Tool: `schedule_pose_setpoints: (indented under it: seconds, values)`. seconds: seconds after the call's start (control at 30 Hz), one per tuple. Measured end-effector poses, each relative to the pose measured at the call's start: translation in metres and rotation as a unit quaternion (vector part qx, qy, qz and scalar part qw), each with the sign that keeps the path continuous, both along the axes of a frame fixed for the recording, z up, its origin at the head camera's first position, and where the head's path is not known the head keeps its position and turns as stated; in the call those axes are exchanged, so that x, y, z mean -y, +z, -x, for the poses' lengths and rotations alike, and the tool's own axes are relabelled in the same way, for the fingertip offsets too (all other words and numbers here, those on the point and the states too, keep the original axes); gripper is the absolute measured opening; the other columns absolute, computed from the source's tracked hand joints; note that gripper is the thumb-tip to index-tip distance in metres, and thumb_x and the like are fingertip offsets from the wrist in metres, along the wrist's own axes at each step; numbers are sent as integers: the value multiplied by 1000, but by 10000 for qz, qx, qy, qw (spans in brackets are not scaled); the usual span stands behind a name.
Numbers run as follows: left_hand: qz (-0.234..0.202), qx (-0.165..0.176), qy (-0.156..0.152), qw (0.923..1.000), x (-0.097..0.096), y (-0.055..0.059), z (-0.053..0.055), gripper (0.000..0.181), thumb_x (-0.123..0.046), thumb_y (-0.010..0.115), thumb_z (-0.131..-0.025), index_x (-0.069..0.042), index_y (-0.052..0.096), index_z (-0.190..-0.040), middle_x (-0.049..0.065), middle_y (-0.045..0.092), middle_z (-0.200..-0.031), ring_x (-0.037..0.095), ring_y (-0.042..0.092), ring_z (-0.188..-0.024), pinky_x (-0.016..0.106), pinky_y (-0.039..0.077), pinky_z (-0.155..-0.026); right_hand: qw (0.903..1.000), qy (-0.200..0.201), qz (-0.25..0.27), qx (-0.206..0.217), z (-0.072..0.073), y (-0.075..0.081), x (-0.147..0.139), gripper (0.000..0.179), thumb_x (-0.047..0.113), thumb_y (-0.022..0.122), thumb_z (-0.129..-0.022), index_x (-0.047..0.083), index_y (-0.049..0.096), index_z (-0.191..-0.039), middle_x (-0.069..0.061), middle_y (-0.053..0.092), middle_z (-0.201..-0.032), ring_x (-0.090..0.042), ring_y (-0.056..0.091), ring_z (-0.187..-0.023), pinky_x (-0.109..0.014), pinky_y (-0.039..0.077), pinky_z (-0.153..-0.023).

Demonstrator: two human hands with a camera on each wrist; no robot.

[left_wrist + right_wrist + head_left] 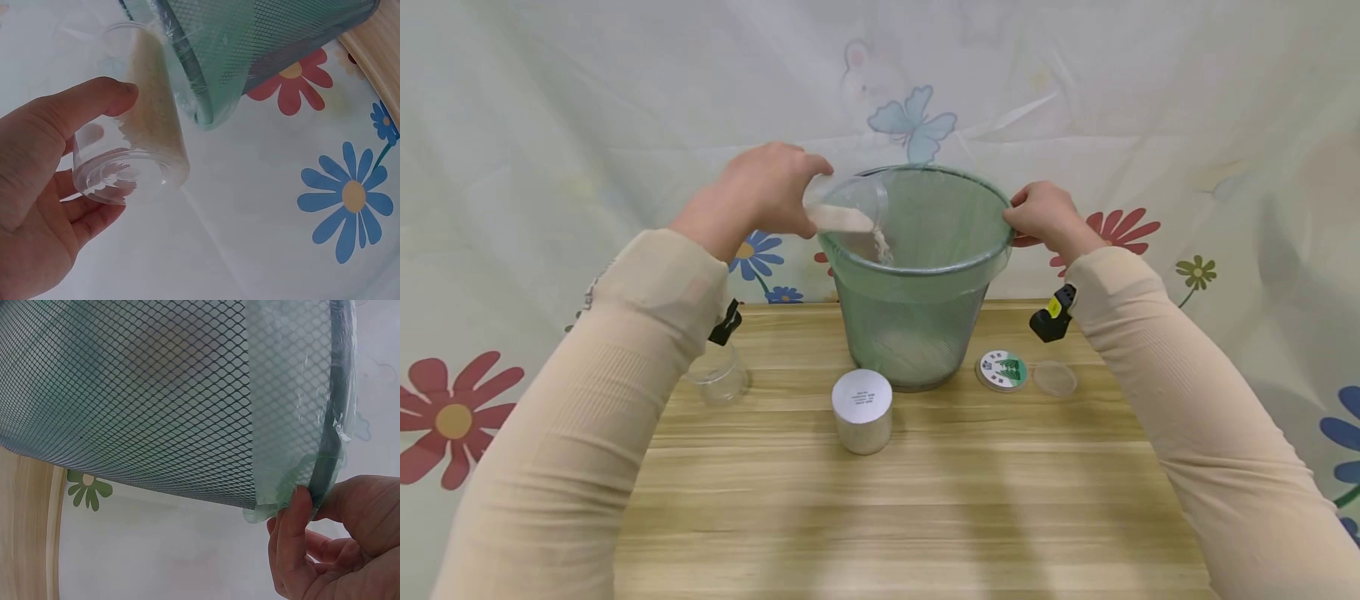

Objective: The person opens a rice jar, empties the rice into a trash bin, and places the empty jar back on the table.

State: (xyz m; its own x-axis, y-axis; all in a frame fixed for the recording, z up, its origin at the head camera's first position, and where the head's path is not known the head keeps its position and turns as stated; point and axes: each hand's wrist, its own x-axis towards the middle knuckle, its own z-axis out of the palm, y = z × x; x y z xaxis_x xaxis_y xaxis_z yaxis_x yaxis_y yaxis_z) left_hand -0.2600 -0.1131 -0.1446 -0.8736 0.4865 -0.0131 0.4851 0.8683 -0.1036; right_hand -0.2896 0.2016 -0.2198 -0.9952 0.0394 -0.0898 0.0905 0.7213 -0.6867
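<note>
My left hand (pixel 767 190) grips a clear plastic jar (pixel 140 164) by its side, thumb on one side and fingers on the other. The jar is tipped over the left rim of a mesh wastebasket (pixel 910 321), and pale grains (pixel 882 243) spill from its mouth into the basket. A thin green plastic bag (pixel 290 394) lines the basket and folds down over its rim. At the right rim, my right hand (pixel 1047 218) pinches the rim and bag edge between thumb and fingers. Through the mesh, a pale heap shows at the basket's bottom.
In front of the basket stands a silvery can (pixel 862 425). To its right lie a round lid with a green and white label (pixel 1002 370) and a clear disc (pixel 1055 378). A clear container (pixel 722 382) stands by the left forearm. A flowered curtain hangs behind the wooden table (pixel 925 508).
</note>
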Motion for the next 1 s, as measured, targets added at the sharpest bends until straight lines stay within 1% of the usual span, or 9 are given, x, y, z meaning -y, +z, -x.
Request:
schedule_pose_setpoints:
  seconds: [0.2,0.43,0.5,0.57,0.6,0.73,0.8,0.83,1.0]
  values:
    - [141,72,-10,9999,-2,2,-1,70,-18,68,-76,-10,39,-139,17,46,-134,37,41,-119,51,42,-92,9999,-87,44,-77,3,-3,0,44,13,42,-91,-8,41,-129,-24,49,-117,-20,65,-80,-32,55,-75]
    - [236,73,24,9997,-1,4,-1,70,-18,69,-76,-10,39,-139,17,46,-134,38,38,-122,52,40,-95,10000,20,30,3,1,0,2,47,15,42,-92,-9,37,-132,-26,45,-123,-11,62,-72,-31,55,-73]
    - [239,79,14,9997,-1,4,-1,70,-18,69,-76,-11,39,-139,17,46,-135,38,37,-123,52,40,-95,10000,23,46,2,1,1,2,47,15,42,-92,-9,37,-132,-26,45,-123,-12,62,-73,-31,55,-73]
    - [240,101,-14,9997,-1,4,-2,70,-17,69,-76,-11,39,-139,17,45,-135,38,37,-124,52,39,-96,10000,6,52,-15,1,0,1,47,14,42,-92,-9,37,-132,-27,45,-123,-16,64,-77,-32,55,-75]
    - [246,119,-30,9996,-1,4,-2,71,-17,69,-76,-11,39,-139,16,45,-136,39,36,-124,52,39,-97,9999,-16,81,-63,2,-1,1,46,14,42,-91,-9,38,-131,-26,47,-119,-17,64,-77,-31,55,-73]
    - [275,188,-82,9994,-1,5,-2,71,-17,68,-76,-12,37,-140,16,44,-137,39,34,-127,51,39,-97,9999,-24,107,-85,2,-2,0,45,14,42,-91,-9,39,-130,-26,47,-118,-23,65,-85,-33,55,-76]
    - [289,217,-110,9993,-1,6,-2,72,-16,67,-76,-12,37,-141,16,44,-137,40,33,-127,51,39,-96,9999,-14,83,-83,2,-2,0,46,15,43,-91,-9,39,-130,-26,47,-119,-21,64,-83,-33,55,-76]
    - [292,225,-118,9992,-1,7,-2,72,-15,67,-76,-12,37,-141,17,44,-136,40,33,-127,51,39,-96,10000,5,42,-37,1,-1,1,46,14,42,-92,-9,38,-132,-26,46,-122,-21,63,-85,-33,54,-78]
    - [303,257,-173,9991,-1,7,-1,72,-13,66,-76,-12,36,-141,17,43,-136,40,33,-127,51,40,-94,10000,12,-5,20,1,-1,2,47,16,41,-93,-8,36,-134,-26,45,-124,-14,61,-77,-32,55,-76]
